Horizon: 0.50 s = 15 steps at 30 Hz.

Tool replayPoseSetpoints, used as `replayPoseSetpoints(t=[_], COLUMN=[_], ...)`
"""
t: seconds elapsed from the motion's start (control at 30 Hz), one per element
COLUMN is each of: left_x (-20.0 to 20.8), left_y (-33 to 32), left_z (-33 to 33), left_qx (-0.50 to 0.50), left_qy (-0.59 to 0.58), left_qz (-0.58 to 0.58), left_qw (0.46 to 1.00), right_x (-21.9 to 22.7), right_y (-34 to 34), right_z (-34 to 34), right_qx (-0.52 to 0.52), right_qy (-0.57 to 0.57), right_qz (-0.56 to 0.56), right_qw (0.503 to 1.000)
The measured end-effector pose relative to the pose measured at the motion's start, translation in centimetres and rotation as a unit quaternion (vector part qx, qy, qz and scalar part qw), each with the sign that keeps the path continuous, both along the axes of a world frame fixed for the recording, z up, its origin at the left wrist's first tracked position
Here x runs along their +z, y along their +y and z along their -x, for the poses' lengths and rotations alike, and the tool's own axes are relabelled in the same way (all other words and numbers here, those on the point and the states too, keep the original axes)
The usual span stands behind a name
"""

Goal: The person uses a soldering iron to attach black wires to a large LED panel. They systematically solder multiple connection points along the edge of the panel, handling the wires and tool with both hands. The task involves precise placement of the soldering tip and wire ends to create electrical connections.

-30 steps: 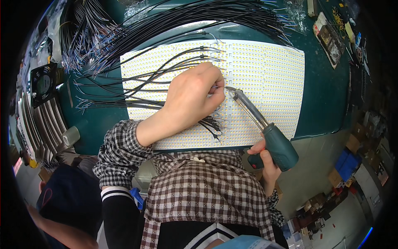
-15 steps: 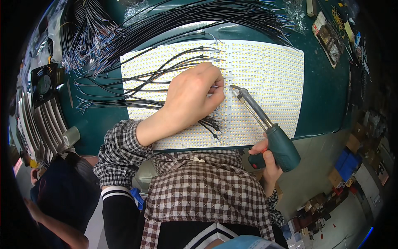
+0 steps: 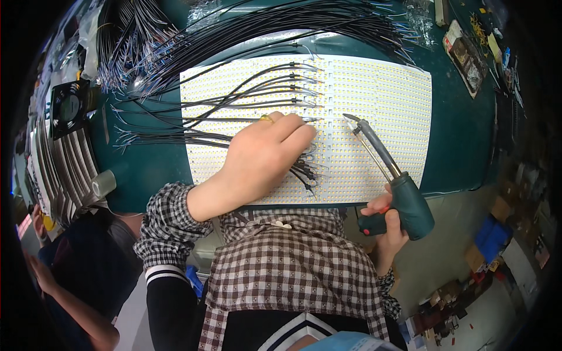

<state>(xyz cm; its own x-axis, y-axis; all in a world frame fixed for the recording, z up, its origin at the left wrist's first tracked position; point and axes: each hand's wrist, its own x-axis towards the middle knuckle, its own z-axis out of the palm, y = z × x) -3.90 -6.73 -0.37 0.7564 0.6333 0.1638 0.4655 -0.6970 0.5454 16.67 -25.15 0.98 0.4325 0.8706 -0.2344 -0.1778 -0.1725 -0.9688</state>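
Observation:
A white LED board (image 3: 386, 99), covered with rows of small yellowish chips, lies on the table before me. Over its middle, my left hand (image 3: 263, 152) is curled palm-down, a ring on one finger; its fingertips are hidden beside a cluster of short black cable ends (image 3: 303, 172). Above that hand, several black cables (image 3: 240, 83) run leftward from the board's central strip, thin wires at their tips. My right hand (image 3: 389, 234) grips a green soldering gun (image 3: 411, 205) at the board's lower right edge. The gun's tip (image 3: 349, 117) points up-left, right of the central strip.
A large bundle of black cables (image 3: 281, 26) spans the table's far side. On the left are a black fan (image 3: 69, 109), stacked pale strips (image 3: 64, 169) and a clear roll (image 3: 104, 183). A stained tray (image 3: 465, 58) sits far right. Another person's arm (image 3: 76, 304) shows lower left.
My left hand has moved down and left from the central strip toward the cable cluster. The soldering gun has shifted slightly right, its tip farther from the strip.

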Motion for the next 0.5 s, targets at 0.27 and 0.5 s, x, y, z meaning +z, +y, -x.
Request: replayPoseSetpoints(t=[0.27,0.5], left_x=[-0.4,-0.1], left_y=[0.6,0.8], left_z=[-1.7,-2.1], left_qx=[0.034,0.048], left_qy=[-0.044,-0.054], left_qz=[0.070,0.156], left_qw=[0.996,0.985], right_x=[-0.3,-0.7], right_y=[-1.0,-1.1], right_z=[-0.3,-0.2], right_qx=[-0.011,-0.007], right_qy=[-0.004,-0.022], right_qz=[-0.002,-0.018], right_qw=[1.000,1.000])
